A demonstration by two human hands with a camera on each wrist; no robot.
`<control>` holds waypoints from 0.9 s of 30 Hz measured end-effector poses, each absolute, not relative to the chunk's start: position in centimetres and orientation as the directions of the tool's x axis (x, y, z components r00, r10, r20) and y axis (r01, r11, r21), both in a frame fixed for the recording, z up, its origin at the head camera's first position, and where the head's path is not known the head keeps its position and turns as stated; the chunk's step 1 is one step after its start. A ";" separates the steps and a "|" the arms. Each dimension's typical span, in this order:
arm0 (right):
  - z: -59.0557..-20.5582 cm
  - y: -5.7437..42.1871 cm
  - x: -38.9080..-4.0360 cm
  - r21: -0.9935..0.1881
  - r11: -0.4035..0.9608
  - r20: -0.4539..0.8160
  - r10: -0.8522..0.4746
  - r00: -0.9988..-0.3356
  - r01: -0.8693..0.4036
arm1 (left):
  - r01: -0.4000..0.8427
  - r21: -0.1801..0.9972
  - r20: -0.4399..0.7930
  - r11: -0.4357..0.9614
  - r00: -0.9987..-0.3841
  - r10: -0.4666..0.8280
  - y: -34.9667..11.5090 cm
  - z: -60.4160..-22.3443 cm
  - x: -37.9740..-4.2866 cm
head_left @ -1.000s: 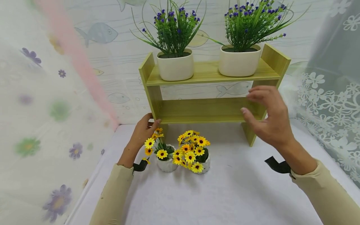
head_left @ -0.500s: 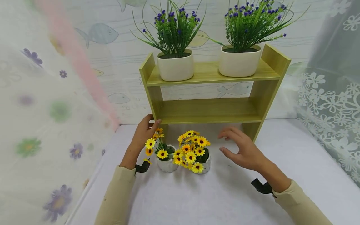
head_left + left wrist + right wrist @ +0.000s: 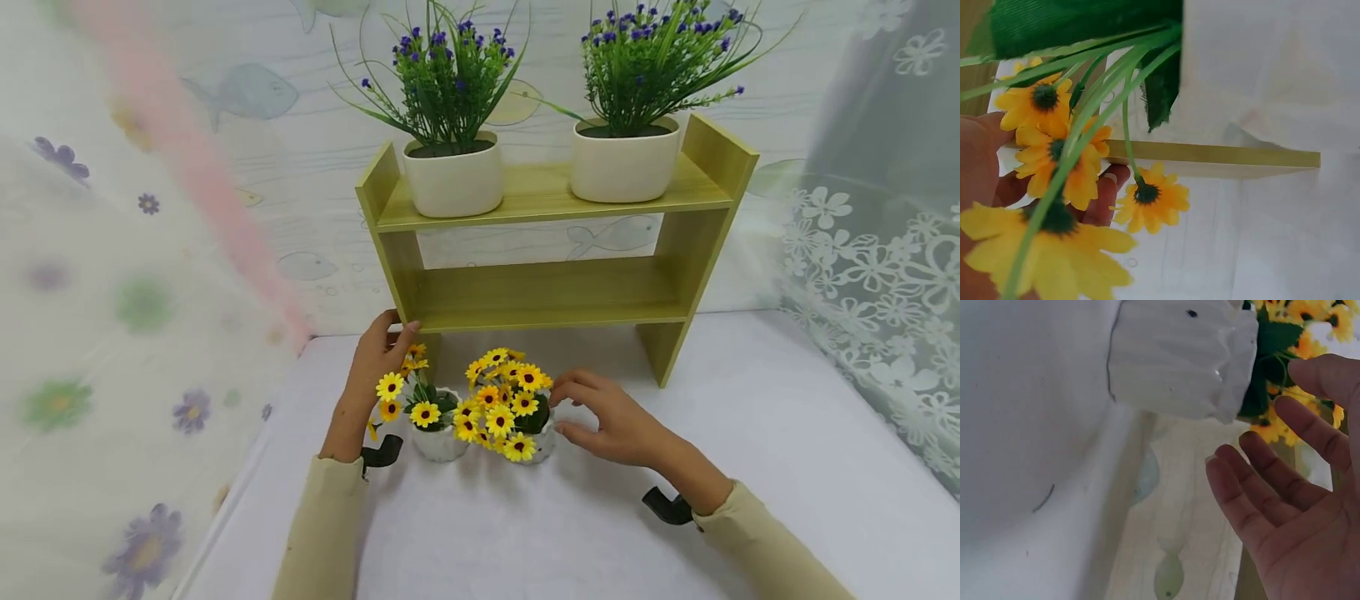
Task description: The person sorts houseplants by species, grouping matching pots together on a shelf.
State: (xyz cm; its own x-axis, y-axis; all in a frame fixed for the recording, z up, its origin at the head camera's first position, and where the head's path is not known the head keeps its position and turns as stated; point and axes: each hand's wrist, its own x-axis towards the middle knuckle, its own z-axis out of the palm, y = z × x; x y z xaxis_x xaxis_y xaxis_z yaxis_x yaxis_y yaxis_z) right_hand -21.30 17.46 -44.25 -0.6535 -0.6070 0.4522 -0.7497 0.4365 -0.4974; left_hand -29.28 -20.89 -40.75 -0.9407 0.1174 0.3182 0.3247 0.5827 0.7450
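At the left edge of the shelf (image 3: 547, 292), the left hand (image 3: 375, 358) is pinching it between thumb and fingers, apparently for steadiness. Before the shelf's front edge, the right pot (image 3: 543, 446) is standing on the surface (image 3: 525, 533); just beside it the right hand (image 3: 615, 423) is hovering, fingers spread and holding nothing. The left pot's (image 3: 439, 445) flowers (image 3: 425, 414) are partly screening the left hand. Two planters (image 3: 454, 183) are occupying the shelf's top.

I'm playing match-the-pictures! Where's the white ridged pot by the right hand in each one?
Head: white ridged pot, below centre, left of the right hand.
Left wrist: not visible.
Right wrist: top middle.
Landmark in all three: yellow-green wooden shelf.
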 end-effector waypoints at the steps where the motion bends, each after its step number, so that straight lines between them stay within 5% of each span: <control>1: -44.4 17.2 -21.3 -0.497 0.433 0.447 -0.615 -0.649 -0.752 | 0.324 0.747 0.318 0.580 -0.941 0.115 -20.9 -40.7 -29.2; 11: -45.3 16.0 -20.6 -0.501 0.522 0.318 -0.630 -0.708 -0.690 | 0.311 0.758 0.314 0.573 -0.944 0.098 -21.1 -40.6 -29.0; 27: -46.7 15.2 -20.8 -0.564 0.473 0.399 -0.562 -0.724 -0.677 | 0.315 0.763 0.317 0.564 -0.943 0.099 -20.7 -40.7 -28.8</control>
